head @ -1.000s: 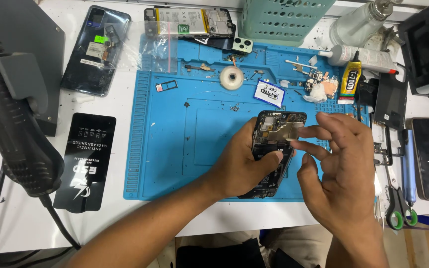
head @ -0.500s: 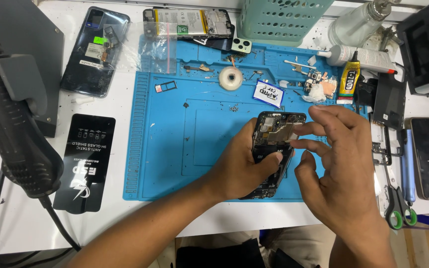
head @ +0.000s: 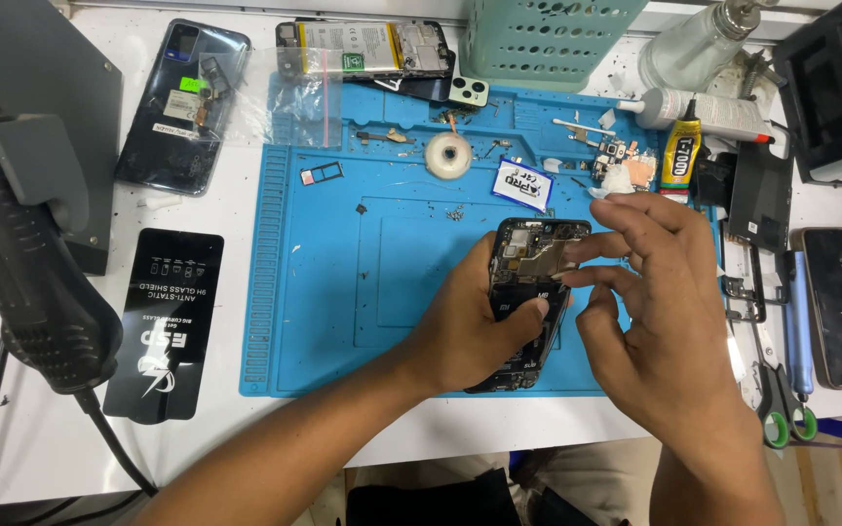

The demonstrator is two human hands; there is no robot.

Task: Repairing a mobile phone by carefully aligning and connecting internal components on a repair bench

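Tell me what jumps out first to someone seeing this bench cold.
The opened phone at the middle of the blue work mat: the left hand grips it from the side while the right hand pinches at its upper edge. Next, the big black hot-air tool looming at the left edge. Small parts and a roll of tape litter the mat's top strip, below a green perforated basket.

One head-worn camera looks steeply down, close over the bench (head: 70, 458), its blue mat (head: 382, 282) centred in view.
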